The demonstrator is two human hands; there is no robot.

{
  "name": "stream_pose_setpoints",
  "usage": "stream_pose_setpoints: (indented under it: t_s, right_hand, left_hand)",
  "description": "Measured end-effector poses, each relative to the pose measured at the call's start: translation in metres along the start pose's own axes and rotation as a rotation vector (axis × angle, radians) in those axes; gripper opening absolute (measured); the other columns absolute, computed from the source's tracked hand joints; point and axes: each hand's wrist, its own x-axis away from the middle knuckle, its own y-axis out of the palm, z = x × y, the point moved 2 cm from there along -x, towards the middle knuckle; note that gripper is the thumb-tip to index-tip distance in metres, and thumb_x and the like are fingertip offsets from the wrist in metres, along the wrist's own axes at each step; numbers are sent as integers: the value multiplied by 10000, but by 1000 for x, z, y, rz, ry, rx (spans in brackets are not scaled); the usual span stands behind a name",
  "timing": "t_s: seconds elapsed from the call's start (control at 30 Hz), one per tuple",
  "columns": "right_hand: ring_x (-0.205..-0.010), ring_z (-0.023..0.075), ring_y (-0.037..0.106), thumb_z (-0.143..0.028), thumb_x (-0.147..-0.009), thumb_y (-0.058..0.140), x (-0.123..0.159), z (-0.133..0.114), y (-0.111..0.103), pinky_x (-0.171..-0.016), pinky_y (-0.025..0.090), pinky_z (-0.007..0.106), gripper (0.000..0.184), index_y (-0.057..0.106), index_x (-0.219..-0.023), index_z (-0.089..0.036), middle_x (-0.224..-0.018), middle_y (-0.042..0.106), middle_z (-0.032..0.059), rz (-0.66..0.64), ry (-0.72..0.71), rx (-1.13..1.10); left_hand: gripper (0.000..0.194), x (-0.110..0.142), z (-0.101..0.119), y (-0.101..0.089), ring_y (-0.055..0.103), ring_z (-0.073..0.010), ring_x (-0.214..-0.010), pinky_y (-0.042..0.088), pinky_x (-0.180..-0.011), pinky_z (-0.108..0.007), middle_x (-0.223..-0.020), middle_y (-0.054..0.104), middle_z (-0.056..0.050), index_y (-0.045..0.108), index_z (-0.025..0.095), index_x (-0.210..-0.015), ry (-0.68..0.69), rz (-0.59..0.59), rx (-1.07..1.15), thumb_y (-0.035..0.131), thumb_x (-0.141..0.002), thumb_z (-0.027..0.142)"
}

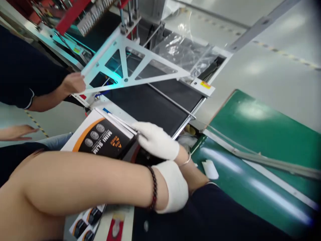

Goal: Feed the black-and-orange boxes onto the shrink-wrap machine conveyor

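Black conveyor belt (pixel 152 103) noted. Printed carton (pixel 105 137) is gripped by closed, gloved right hand (pixel 156 140), kept at belt's edge; left hand (pixel 173 187) state cannot be told.

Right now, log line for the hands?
right hand: gloved, on printed box | left hand: gloved, by right wrist | near: black belt

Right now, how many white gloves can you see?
2. One white glove is at the edge of the black Mini Slim package; the other glove is just below it, next to a beaded bracelet. More could be hidden.
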Motion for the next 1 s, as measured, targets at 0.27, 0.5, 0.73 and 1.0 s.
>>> stream_pose_setpoints:
  t_s: [0.27, 0.5, 0.73, 1.0]
  right_hand:
    - [-1269, 270, 606, -617, -988, 495, 77, 70, -55, -1151, 417, 471, 532, 688, -1248, -195, -1261, 684, 47, 350, 403, -143]
    - [-1065, 265, 671, -558, -748, 817, 150, 75, -9, -938, 504, 316, 546, 719, -1134, -185, -1124, 730, 94, -186, 703, -79]
    - [-935, 216, 649, -390, -673, 816, 164, 69, -7, -771, 467, 263, 468, 692, -1059, -156, -1039, 708, 64, -143, 673, -126]
    - [-874, 209, 651, -428, -701, 785, 170, 60, -7, -757, 498, 300, 510, 523, -1061, -178, -997, 706, 54, -189, 752, -364]
  left_hand:
    - [232, 17, 28, -13, 688, -340, -959, 441, -769, -427, -1063, 734, -199, 761, 92, -1027, 112, -495, -176, 575, -902, 149]
    - [215, 25, 16, 14, 646, -282, -860, 379, -827, -412, -989, 740, -152, 762, 134, -938, 223, -450, -329, 591, -895, 256]
    - [150, 22, 8, 28, 659, -259, -822, 363, -935, -417, -878, 762, -125, 779, 158, -793, 264, -389, -423, 687, -816, 275]
    - [216, 22, 11, 24, 644, -238, -768, 397, -869, -402, -818, 760, -87, 774, 196, -738, 256, -394, -441, 685, -840, 364]
